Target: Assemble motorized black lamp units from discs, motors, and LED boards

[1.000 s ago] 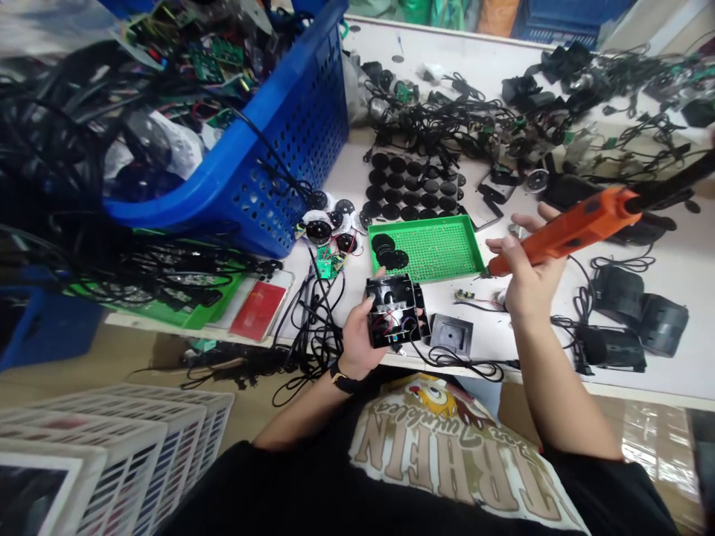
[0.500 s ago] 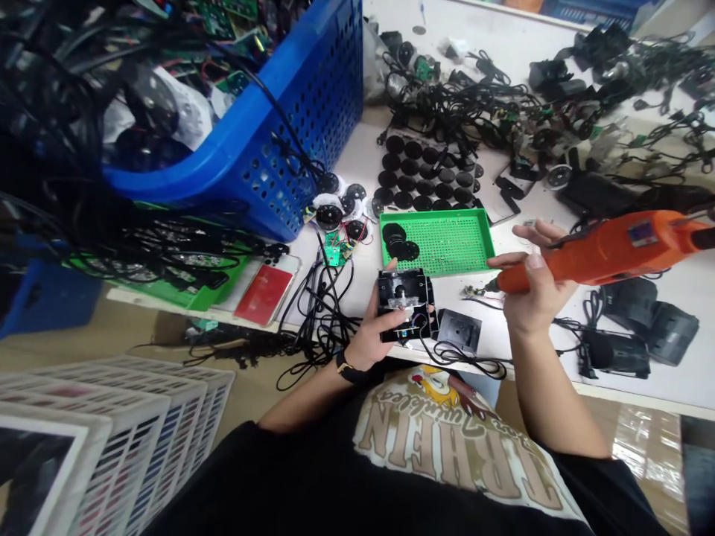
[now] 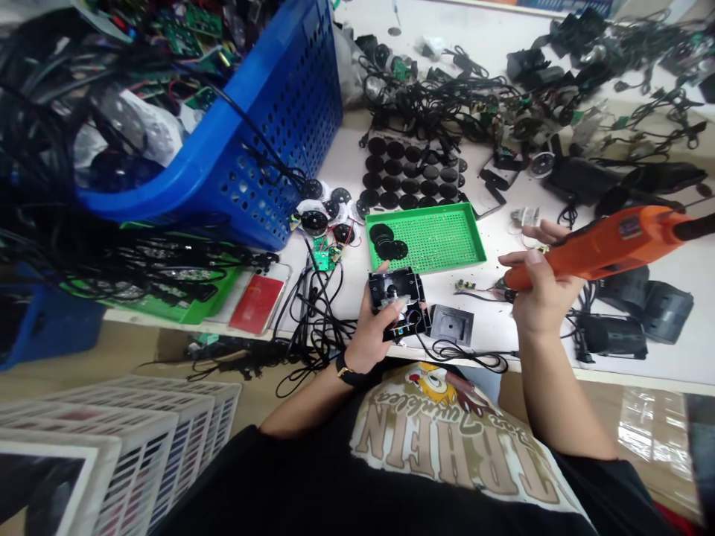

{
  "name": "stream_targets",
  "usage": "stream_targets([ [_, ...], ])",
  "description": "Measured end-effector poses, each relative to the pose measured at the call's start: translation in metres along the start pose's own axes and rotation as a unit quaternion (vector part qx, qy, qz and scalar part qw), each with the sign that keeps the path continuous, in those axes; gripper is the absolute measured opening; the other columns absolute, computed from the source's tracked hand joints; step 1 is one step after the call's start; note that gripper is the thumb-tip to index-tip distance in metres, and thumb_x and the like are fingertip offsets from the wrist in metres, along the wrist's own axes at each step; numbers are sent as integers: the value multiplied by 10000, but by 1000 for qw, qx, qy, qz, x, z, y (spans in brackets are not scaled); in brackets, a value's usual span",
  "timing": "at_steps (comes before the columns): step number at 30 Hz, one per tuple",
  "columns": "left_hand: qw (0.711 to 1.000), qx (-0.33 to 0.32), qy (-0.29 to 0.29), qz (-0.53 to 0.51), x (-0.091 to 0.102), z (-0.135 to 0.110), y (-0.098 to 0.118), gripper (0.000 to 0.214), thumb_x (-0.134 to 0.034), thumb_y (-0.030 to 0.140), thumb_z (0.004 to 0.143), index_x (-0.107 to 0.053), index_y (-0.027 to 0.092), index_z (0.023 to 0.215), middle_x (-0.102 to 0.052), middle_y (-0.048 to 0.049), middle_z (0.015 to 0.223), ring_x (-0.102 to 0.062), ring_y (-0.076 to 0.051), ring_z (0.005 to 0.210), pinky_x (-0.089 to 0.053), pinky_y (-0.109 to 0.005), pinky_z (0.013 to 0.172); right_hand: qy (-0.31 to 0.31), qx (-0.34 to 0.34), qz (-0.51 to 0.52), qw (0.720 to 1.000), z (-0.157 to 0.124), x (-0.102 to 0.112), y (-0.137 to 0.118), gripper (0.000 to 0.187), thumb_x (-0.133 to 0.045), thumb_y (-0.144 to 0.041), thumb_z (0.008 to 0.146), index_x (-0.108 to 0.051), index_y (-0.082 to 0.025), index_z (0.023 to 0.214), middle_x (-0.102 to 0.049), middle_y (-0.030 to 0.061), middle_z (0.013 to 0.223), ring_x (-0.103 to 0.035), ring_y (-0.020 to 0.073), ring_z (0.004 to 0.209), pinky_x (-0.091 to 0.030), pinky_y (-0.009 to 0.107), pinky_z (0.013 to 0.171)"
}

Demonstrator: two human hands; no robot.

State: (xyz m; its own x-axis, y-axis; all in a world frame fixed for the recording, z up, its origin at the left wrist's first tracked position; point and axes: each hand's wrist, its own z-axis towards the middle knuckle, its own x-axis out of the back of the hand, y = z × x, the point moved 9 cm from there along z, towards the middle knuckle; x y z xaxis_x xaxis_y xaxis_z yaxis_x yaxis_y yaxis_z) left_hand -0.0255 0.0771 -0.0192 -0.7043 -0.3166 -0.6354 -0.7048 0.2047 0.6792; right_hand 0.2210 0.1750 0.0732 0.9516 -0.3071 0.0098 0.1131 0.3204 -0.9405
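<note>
My left hand (image 3: 372, 333) grips an open black plastic housing (image 3: 399, 301) near the table's front edge, its thumb lying across the inside, where red and blue wires show. My right hand (image 3: 544, 294) is shut around an orange electric screwdriver (image 3: 600, 249), whose tip points left, some way from the housing. Next to the housing lie a black square part (image 3: 452, 324) and a small circuit board with wires (image 3: 465, 285). Behind it stands a green perforated tray (image 3: 424, 238) holding black discs (image 3: 384, 242).
A large blue perforated basket (image 3: 279, 149) full of cables and boards stands at the left. Tangled black cables (image 3: 318, 327) lie by the housing. Rows of black discs (image 3: 413, 175), several black housings (image 3: 664, 313) and stacked white crates (image 3: 139, 447) surround the work.
The orange screwdriver has levelled out and shifted right. My left hand has turned the housing, with its thumb now across the inside. The view has tilted slightly.
</note>
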Motion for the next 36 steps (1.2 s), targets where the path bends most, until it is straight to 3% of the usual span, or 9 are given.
stream_targets([
  [3,1000,-5,14,-8,3,2,0,786,-830,287,772,-518,388,1487,-748,-50,1224,-784,-315,1018,-626,-509,926,-15,-20,-8,1000,0,2,7,521,-786,-534,824,-639,-310,1271,-665,65,1282,-753,229,828,-617,407,704],
  [5,1000,-1,5,-14,1,2,0,788,-831,309,769,-517,374,1490,-754,-51,1206,-789,-309,996,-626,-514,928,4,9,-28,1000,-4,10,2,616,-789,-496,844,-547,-356,1393,-604,72,1388,-728,310,1110,-627,485,864],
  [8,1000,6,-18,-16,-3,-1,-1,827,-844,348,759,-497,345,1510,-757,-66,1212,-789,-311,996,-624,-521,932,45,173,-74,981,-29,20,-31,914,-862,-365,788,-337,-470,1529,-419,39,1577,-407,424,1516,-501,632,1115],
  [10,999,3,-36,-10,-8,-5,0,854,-853,358,760,-479,331,1527,-751,-80,1237,-783,-315,1022,-620,-514,942,-17,248,-100,964,-55,6,-48,941,-881,-301,744,-364,-514,1501,-415,12,1564,-361,433,1534,-417,678,1191],
  [12,998,-3,-57,2,-14,-10,0,861,-853,357,775,-462,337,1542,-741,-86,1275,-774,-315,1056,-612,-502,964,-139,180,-105,968,-74,-22,-40,770,-849,-291,775,-489,-475,1431,-490,26,1486,-461,390,1462,-412,667,1208],
  [14,997,-23,-66,16,-19,-14,3,866,-861,353,780,-457,351,1546,-726,-77,1317,-748,-306,1126,-590,-471,1012,-233,13,-49,971,-91,-46,-16,616,-794,-316,850,-534,-418,1398,-509,48,1481,-547,322,1385,-477,603,1178],
  [19,993,-61,-63,72,-29,-19,7,908,-892,383,745,-458,322,1540,-706,-82,1342,-718,-297,1164,-572,-433,1032,-320,-247,123,906,-126,-80,15,572,-760,-505,891,-510,-343,1380,-591,67,1424,-668,236,1120,-574,465,1017],
  [26,991,-83,-86,65,-36,-23,1,869,-869,470,761,-469,335,1521,-664,-99,1392,-717,-311,1147,-594,-483,1002,-339,-293,166,879,-140,-82,15,792,-722,-715,843,-467,-312,1475,-646,24,1030,-617,230,942,-540,415,930],
  [36,990,-92,-70,79,-25,-28,-4,724,-849,429,789,-560,304,1441,-694,-82,1323,-641,-295,1292,-485,-484,1156,-311,-284,161,893,-142,-76,6,636,-674,-636,924,-480,-286,1419,-668,58,1312,-620,240,1147,-490,419,1054],
])
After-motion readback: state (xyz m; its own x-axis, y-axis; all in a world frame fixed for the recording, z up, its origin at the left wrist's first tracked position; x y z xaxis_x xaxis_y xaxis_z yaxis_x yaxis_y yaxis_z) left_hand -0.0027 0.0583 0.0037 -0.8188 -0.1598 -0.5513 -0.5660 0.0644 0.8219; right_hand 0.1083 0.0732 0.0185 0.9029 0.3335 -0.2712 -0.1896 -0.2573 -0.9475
